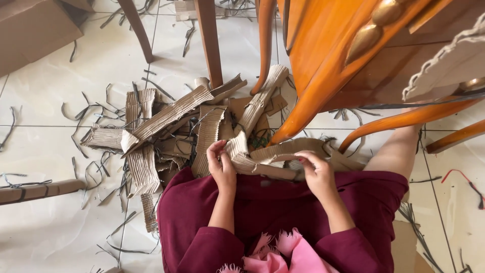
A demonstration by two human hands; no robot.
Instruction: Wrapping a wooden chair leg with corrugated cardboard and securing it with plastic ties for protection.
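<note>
Both hands on one corrugated cardboard strip (265, 161), held over the lap just above the maroon skirt (283, 202). Left hand (222, 167) pinches the strip's left end, fingers curled over the top edge; right hand (316, 172) grips the right part, thumb on top. Strip is bent and partly torn, w/ a layer peeling up near the left hand. Its far end runs behind the right hand, so can't tell where it stops.

Hidden/cut off: orange wooden chair (328, 55) fills the upper right, only legs and part of the frame in view, covering some of the scrap behind it. A lighter ridged cardboard piece (449, 65) is cut by the right edge of view. A brown box (30, 30) is cropped at the top left corner. A cardboard roll (40, 191) enters from the left edge.

Floor (45, 232): pale glossy tiles w/ thin grout lines. A pile of cardboard scraps (166, 131) lies just beyond the knees, strips crossing each other. Thin dark shavings (86, 108) scattered around it, too fine to make out singly. A red cord (462, 179) lies near the floor's right edge.
</note>
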